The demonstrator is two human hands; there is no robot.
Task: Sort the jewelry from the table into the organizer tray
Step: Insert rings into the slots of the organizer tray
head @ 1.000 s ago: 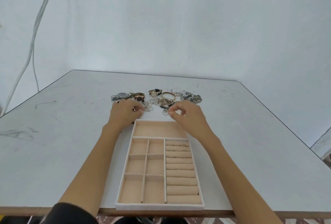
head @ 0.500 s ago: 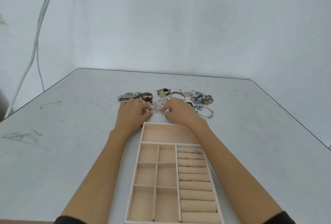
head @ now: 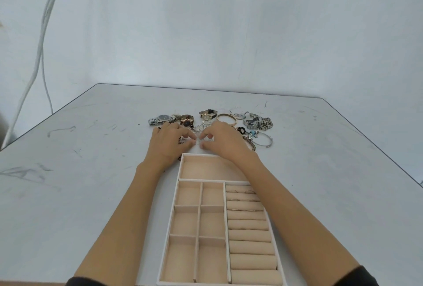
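Hands meet just beyond the far rim of the organizer tray (head: 180, 166): the left hand (head: 169, 146) and the right hand (head: 223, 142) lie knuckles-up on the table (head: 80, 171), fingertips drawn together around a small silvery wire ring (head: 198, 147), which both appear to pinch, though the piece is too fine for its type to be told. Progress is judged early. A few thin rings (head: 249, 192) sit in the upper slots of the padded ring rolls on the tray's right side; the long far compartment and the six square cells on the left look bare. Most of the jewelry remains on the table in a loose row behind the hands: a steel-link watch (head: 160, 118), a rose-gold watch (head: 186, 121), a black-strapped watch (head: 207, 115), a smooth gold bangle (head: 226, 118), a heap of silver chain (head: 263, 123) and a slim silver bangle (head: 263, 141). Materials contrast clearly: hard, glinting metal links and hoops against the tray's matte beige velvety lining and soft cylindrical rolls, framed by a pale rigid wall. The table is a flat grey sheet, scuffed with dark marks
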